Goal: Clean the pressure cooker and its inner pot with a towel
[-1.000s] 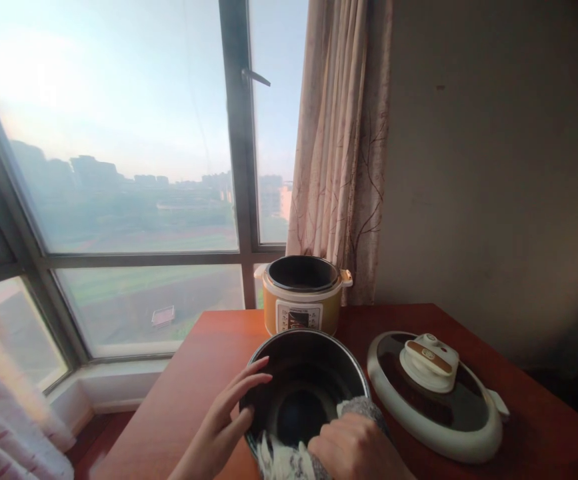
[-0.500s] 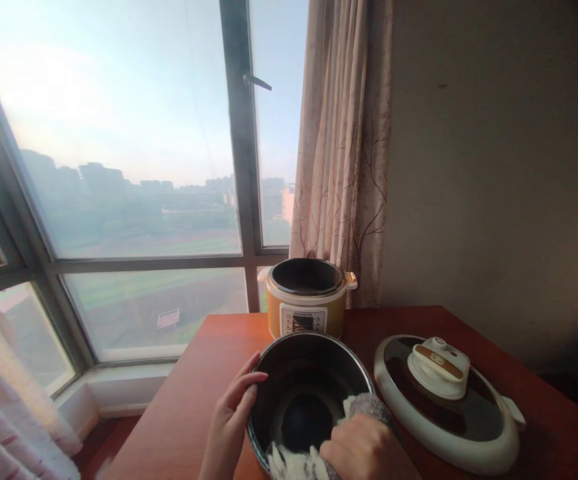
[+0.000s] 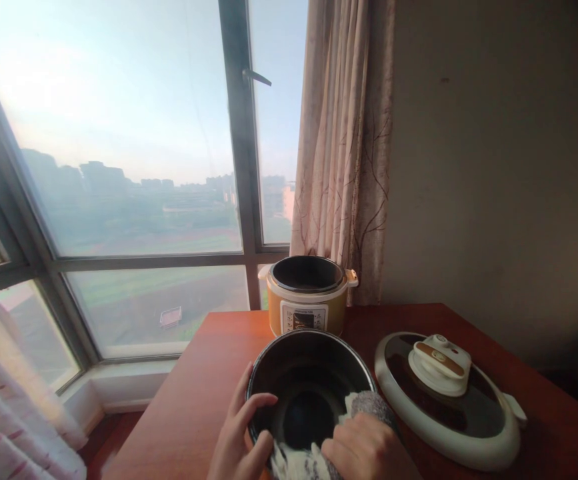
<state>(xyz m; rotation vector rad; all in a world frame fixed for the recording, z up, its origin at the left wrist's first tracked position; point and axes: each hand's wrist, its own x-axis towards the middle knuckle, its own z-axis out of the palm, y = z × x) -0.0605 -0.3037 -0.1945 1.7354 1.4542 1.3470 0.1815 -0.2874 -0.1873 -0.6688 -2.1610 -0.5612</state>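
A black inner pot [image 3: 311,380] is tilted so that its open mouth faces me at the near middle of the table. My left hand [image 3: 246,430] grips its left rim, with thumb and forefinger reaching over the edge to the inside. At the lower right of the rim, my right hand [image 3: 361,447] is closed round a bunched grey-and-white fluffy cloth [image 3: 369,403]. Part of that cloth hangs into the pot along the near edge. The underside of the pot is hidden.
Behind the pot stands a yellow-and-white electric pressure cooker [image 3: 271,303], lidless. Its round lid [image 3: 391,393] lies at the right on the red-brown table [image 3: 179,407]. A window [image 3: 143,263] and a curtain [image 3: 339,147] border the table's far side; a second curtain [image 3: 13,400] hangs at left.
My left hand's thumb and forefinger have spread apart and moved further over the pot's left rim. My right hand keeps hold of the cloth, nearly unmoved.
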